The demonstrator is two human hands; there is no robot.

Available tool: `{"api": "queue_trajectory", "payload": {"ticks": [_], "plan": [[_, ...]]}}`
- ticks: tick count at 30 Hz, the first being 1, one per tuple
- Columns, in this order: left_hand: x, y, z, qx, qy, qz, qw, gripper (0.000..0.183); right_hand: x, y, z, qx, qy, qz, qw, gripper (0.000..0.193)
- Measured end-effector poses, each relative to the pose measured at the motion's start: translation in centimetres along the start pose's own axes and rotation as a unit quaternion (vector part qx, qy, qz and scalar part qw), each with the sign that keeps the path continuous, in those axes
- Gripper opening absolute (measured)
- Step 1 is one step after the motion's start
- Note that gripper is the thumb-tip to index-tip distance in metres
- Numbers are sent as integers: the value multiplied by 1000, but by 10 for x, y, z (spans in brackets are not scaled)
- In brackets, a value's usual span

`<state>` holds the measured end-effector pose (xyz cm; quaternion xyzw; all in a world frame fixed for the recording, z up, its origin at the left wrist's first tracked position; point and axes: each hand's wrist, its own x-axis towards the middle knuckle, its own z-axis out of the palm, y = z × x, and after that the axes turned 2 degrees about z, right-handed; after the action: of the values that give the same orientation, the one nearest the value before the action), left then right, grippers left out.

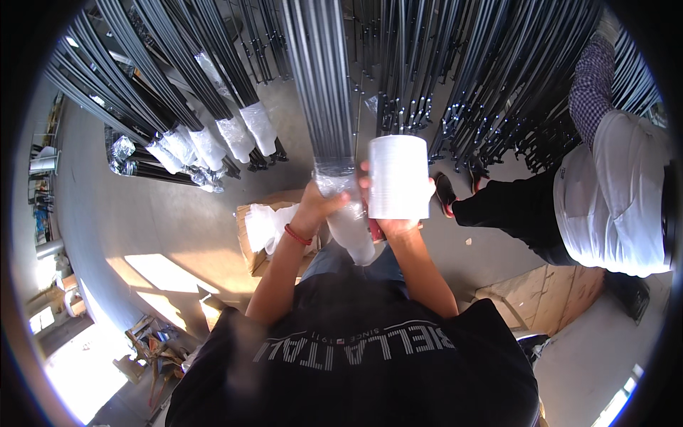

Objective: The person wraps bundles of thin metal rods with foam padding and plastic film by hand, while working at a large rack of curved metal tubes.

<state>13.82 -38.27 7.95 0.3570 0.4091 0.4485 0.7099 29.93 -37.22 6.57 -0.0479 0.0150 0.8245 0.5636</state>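
Note:
Straight ahead of me a bundle of long dark metal rods [320,85] runs toward my body. Its near end is covered by a white sleeve [353,231] with shiny clear film around it. My left hand [315,208], with a red band at the wrist, is closed around this covered end, its thumb lying across the film. My right hand [400,226] grips a thick roll of clear stretch film [398,178], held upright just right of the bundle. Most of the right fingers are hidden behind the roll.
Several rod bundles with wrapped ends [206,146] lie at the left. Many bare dark rods [491,92] hang or lean at the far right. A cardboard box [254,245] holding white sleeves stands below my left forearm. Another person [605,192] stands close on the right, beside a wooden crate [544,299].

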Motion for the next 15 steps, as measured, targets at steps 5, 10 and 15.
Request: {"api": "queue_trajectory", "payload": {"ticks": [5, 10, 15], "plan": [[12, 7, -26, -24, -148, -23, 988, 46, 8, -15, -15, -91, 94, 103, 986, 69], [17, 4, -32, 32, -156, -49, 986, 48, -38, -30, 3, -94, 96, 76, 988, 82], [21, -5, -29, 60, -74, -28, 995, 39, -54, 3, -2, -44, 29, 1, 999, 79]]}}
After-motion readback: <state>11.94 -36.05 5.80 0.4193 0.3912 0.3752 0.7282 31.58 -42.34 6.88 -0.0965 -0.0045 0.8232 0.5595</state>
